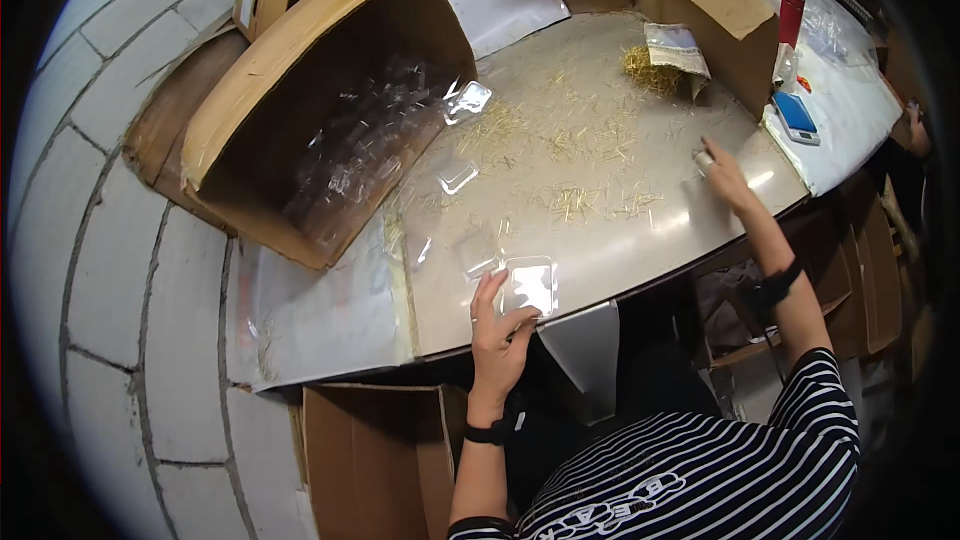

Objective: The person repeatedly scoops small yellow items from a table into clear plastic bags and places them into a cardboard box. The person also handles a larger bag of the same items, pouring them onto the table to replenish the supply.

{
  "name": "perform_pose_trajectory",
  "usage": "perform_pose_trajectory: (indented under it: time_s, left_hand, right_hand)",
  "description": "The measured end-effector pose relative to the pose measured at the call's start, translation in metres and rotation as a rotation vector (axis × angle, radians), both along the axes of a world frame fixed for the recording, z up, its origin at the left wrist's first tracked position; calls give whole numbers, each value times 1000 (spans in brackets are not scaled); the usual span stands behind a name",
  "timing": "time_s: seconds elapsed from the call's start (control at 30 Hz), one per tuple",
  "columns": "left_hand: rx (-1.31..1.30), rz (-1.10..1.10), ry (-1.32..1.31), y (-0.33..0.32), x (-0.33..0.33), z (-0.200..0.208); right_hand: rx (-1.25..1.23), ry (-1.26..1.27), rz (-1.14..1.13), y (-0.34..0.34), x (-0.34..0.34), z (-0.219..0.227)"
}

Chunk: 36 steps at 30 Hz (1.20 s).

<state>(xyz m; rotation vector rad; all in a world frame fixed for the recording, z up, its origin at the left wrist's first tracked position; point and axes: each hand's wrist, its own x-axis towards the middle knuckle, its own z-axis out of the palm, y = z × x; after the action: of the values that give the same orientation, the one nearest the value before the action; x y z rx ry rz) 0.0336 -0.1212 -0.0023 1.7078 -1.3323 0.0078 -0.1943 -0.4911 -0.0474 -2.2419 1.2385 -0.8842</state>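
Observation:
Near the table's front edge, a small clear plastic box (pixel 532 285) lies flat and catches the light. The thumb and fingers of my left hand (pixel 497 335) close on its left and near edges. Over the right part of the table, my right hand (pixel 727 180) is curled with the forefinger reaching out. Something small and shiny shows by its fingertips, too unclear to name. Thin golden pin-like pieces (pixel 575 202) lie scattered between the hands and farther back, and a denser heap of golden pieces (pixel 648 72) sits beyond my right hand.
At left, a tipped cardboard box (pixel 300 50) holds many clear plastic pieces (pixel 350 155). More clear plastic cases (pixel 458 177) lie beside it. A cardboard wall (pixel 715 15) bounds the back right, with a small blue-topped scale (pixel 795 118) and a red cylinder (pixel 790 15) beyond. An open carton (pixel 380 460) stands below the table.

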Motion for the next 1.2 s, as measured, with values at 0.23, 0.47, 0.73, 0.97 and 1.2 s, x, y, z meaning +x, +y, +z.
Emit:
perform_pose_trajectory:
  time_s: [0.23, 0.47, 0.73, 0.97, 1.2]
  left_hand:
    - [-31, 28, 509, 21, -10, -22]
    - [-165, -49, 949, 58, -42, -46]
    - [52, 254, 970, 121, -66, -69]
    - [-121, 104, 1035, 85, -87, -35]
    - [-187, -217, 1658, 100, -77, -53]
  right_hand:
    - [-59, 278, 200, 79, 128, 6]
    - [-261, 327, 654, 145, 183, -23]
    - [219, -225, 632, 224, 85, 55]
    - [250, -136, 765, 296, 62, 32]
    - [206, -65, 913, 278, 82, 30]
